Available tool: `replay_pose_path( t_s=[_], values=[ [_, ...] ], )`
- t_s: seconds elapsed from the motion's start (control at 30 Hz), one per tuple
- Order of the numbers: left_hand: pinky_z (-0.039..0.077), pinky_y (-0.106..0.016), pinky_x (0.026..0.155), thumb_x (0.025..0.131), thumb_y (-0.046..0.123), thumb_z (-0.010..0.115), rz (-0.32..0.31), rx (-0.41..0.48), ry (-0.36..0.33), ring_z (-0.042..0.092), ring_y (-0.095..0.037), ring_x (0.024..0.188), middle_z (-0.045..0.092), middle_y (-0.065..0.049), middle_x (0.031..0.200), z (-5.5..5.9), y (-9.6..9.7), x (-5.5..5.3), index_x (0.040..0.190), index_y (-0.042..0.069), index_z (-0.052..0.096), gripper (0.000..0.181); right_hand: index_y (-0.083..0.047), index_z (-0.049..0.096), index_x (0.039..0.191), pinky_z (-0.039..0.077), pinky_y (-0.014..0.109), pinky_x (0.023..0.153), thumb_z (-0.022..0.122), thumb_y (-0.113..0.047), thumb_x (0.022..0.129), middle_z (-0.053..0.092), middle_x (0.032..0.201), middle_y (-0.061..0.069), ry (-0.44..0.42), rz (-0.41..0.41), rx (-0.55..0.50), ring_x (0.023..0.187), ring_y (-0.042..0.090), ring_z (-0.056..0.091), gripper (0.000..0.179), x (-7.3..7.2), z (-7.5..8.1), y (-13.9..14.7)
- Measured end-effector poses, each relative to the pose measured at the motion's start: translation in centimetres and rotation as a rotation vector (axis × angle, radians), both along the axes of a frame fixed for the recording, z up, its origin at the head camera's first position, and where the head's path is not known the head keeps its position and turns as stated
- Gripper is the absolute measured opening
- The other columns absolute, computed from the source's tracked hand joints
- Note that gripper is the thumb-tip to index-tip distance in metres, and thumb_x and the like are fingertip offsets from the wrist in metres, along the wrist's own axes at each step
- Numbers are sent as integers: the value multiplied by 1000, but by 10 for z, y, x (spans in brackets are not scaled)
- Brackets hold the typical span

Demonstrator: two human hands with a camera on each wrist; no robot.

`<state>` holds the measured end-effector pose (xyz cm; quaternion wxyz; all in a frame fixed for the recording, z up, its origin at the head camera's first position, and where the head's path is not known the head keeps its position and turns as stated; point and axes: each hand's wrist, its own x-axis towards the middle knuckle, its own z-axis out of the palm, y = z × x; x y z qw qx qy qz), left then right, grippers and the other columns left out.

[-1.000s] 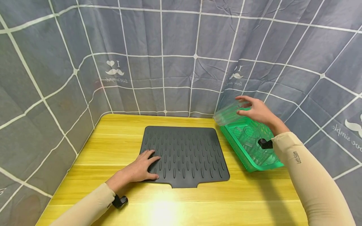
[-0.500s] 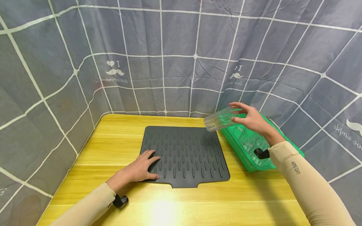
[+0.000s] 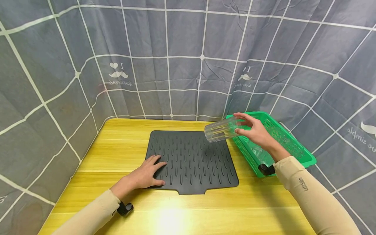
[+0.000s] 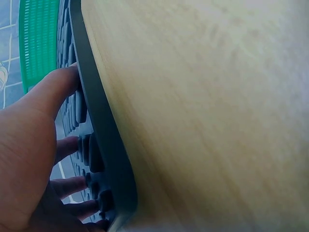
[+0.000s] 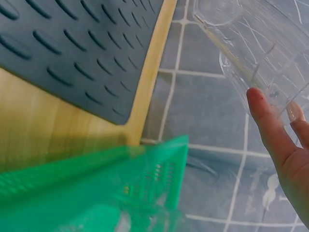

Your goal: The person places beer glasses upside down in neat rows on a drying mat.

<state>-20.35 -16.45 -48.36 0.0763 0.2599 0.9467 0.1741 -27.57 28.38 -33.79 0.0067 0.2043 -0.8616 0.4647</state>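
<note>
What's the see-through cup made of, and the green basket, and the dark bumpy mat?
The cup: clear, shiny plastic or maybe glass; you can see through it, but the look doesn't settle which.
The basket: probably smooth plastic, being bright green with rows of little holes in its walls.
The mat: perhaps rubber or silicone, with a dull finish and raised ridges the same dark colour.

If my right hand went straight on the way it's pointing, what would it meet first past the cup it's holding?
Probably the curtain: beyond the cup, your right hand points forward and left toward it, with nothing seen between, though depth is unclear.
</note>
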Motion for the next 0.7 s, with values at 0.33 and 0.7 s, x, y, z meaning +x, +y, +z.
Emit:
replay_pose_path(
  t_s=[0.33,0.7],
  values=[
    [27,-66,115,88,53,74,10,-13,-2,21,-51,149,26,-24,162,-1,0,-1,152,14,47,79,-18,44,153,55,40,93,68,-16,97,43,154,14,-56,37,-115,135,40,47,60,9,-24,-16],
    [28,-66,115,88,53,74,0,-18,3,22,-52,148,26,-25,161,0,0,0,152,13,47,79,-17,46,151,58,38,88,69,-13,96,44,154,14,-98,53,-208,130,40,50,60,13,-49,-30]
  ],
)
